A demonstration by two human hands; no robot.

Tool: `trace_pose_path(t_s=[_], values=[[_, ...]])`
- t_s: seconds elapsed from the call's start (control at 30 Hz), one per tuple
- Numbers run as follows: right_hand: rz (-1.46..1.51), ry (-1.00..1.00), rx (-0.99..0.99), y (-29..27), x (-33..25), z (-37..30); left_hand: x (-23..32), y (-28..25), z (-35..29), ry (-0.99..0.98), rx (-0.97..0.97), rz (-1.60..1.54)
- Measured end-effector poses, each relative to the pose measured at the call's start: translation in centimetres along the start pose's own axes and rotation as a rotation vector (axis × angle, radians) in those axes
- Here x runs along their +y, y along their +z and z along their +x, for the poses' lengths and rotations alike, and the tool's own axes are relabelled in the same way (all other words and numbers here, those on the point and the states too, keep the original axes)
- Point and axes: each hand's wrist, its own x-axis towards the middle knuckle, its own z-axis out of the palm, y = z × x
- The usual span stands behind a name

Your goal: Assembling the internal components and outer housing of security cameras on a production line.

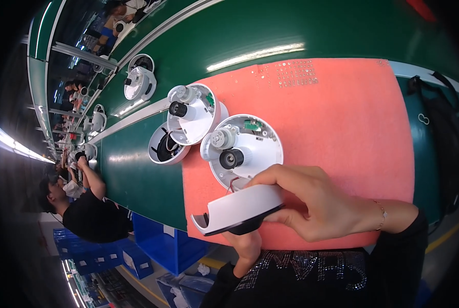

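My right hand [311, 205] grips the end of a white, curved plastic housing part [237, 208], thumb below and fingers above. The part is tilted near the mat's front edge; its underside is dark. Beneath it is my left hand [244, 244], its fingers hidden behind the part. Thin wires [233, 183] show between the part and an open white round housing [268, 146] just beyond it. That housing holds a small silver motor [222, 138], a black cylindrical lens-like piece [231, 158] and a green circuit board [253, 124].
A second opened white unit [192, 120] stands left of the first, and another [141, 82] sits farther off. Rows of small screws [297, 74] lie on the pink mat [352, 133]. A black bag [437, 138] is at right. Blue bins [162, 244] and a co-worker [93, 205] are at left.
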Motion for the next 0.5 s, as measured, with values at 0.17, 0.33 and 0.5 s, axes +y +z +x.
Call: trace_pose_path(t_s=[0.17,0.33,0.5], values=[[-0.055,0.211,-0.125,-0.9,-1.4,-0.2,0.1,-0.4,0.1,0.026,-0.036,0.055],[-0.04,-0.005,-0.016,0.1,-0.6,-0.2,0.2,0.1,0.0,0.008,-0.008,0.022],[-0.048,-0.061,-0.014,0.2,-0.5,-0.2,-1.0,-1.5,0.1,0.04,-0.011,0.131]])
